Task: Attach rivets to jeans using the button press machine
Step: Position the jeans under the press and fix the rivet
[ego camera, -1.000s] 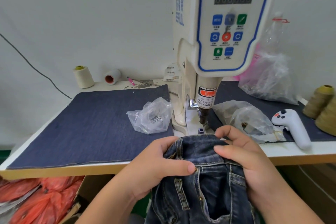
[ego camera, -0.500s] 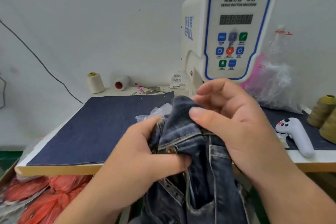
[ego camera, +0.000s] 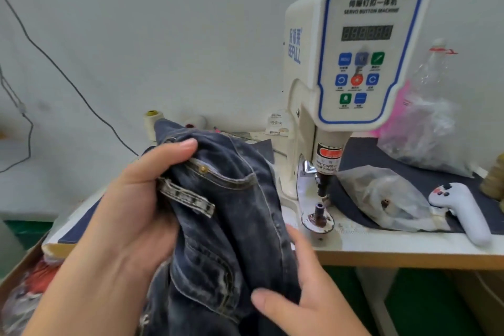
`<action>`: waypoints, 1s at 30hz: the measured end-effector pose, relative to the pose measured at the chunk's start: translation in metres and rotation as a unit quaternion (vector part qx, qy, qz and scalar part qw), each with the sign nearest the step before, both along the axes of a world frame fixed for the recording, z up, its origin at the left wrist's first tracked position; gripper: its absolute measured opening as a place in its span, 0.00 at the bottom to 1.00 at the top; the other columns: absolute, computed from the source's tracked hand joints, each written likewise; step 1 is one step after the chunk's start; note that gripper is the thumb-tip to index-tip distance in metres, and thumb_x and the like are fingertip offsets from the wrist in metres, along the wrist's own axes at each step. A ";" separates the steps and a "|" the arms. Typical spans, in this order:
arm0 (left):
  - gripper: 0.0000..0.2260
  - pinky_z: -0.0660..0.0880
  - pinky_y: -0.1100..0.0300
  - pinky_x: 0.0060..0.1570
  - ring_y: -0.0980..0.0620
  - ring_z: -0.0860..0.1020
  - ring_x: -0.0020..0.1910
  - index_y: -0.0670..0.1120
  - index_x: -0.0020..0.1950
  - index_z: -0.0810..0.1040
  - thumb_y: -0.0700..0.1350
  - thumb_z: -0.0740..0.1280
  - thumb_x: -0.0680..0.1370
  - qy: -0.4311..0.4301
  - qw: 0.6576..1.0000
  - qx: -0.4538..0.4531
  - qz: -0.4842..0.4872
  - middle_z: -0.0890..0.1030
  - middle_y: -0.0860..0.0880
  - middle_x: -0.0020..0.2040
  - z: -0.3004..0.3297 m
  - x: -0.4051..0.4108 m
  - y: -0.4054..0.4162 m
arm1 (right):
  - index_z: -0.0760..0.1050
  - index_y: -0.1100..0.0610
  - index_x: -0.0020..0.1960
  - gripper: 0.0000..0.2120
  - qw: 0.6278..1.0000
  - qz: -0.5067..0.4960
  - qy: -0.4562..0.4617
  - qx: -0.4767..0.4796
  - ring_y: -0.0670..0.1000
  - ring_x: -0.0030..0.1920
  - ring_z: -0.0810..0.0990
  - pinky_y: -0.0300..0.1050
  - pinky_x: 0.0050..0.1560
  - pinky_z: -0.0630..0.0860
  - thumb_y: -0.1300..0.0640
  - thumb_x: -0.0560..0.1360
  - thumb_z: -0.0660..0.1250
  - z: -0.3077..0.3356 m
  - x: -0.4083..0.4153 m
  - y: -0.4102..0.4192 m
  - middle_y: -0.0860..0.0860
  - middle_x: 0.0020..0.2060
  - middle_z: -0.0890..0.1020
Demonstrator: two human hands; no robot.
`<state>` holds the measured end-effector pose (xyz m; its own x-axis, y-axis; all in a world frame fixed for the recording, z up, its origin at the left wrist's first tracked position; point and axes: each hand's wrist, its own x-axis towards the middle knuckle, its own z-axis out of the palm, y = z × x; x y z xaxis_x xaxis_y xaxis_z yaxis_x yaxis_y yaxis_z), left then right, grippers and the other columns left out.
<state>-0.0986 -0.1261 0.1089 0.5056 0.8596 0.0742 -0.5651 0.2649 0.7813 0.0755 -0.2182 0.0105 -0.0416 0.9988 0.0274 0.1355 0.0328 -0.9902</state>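
The left hand (ego camera: 131, 215) grips the bunched jeans (ego camera: 229, 226) near a brass rivet (ego camera: 203, 169), fingers curled over the waistband. The right hand (ego camera: 305, 300) clasps the lower fabric, its fingertips hidden behind the denim. The jeans cover the table's left; the button press machine (ego camera: 351, 63) stands just right, its bags' contents indistinct.

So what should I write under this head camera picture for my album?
Both hands hold dark jeans, a rivet showing, left of the press machine.
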 end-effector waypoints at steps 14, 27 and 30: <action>0.29 0.71 0.56 0.57 0.47 0.74 0.61 0.46 0.77 0.62 0.42 0.69 0.79 0.444 0.818 0.149 0.333 0.76 0.47 0.63 -0.072 -0.005 -0.008 | 0.79 0.60 0.45 0.09 0.950 -0.071 0.201 0.230 0.53 0.41 0.77 0.51 0.41 0.76 0.59 0.76 0.61 0.057 -0.022 0.058 0.57 0.37 0.80; 0.19 0.78 0.70 0.35 0.73 0.79 0.37 0.71 0.44 0.81 0.56 0.82 0.59 0.381 0.777 0.315 0.389 0.81 0.72 0.39 -0.009 -0.026 0.035 | 0.76 0.39 0.60 0.17 0.969 -0.079 0.057 0.225 0.45 0.55 0.81 0.36 0.57 0.76 0.53 0.73 0.68 0.015 -0.004 0.036 0.39 0.54 0.81; 0.15 0.74 0.69 0.40 0.79 0.76 0.38 0.73 0.46 0.77 0.61 0.75 0.62 0.444 0.702 0.353 0.430 0.78 0.77 0.39 0.019 -0.040 0.089 | 0.79 0.42 0.54 0.13 0.972 -0.135 -0.032 0.192 0.43 0.50 0.82 0.34 0.51 0.77 0.60 0.77 0.69 -0.001 0.027 0.022 0.41 0.48 0.83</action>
<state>-0.1384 -0.0374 0.1282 -0.0615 0.7823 0.6198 0.5150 -0.5071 0.6911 0.1022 -0.1961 0.0093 0.2069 0.8901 0.4061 0.2520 0.3526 -0.9012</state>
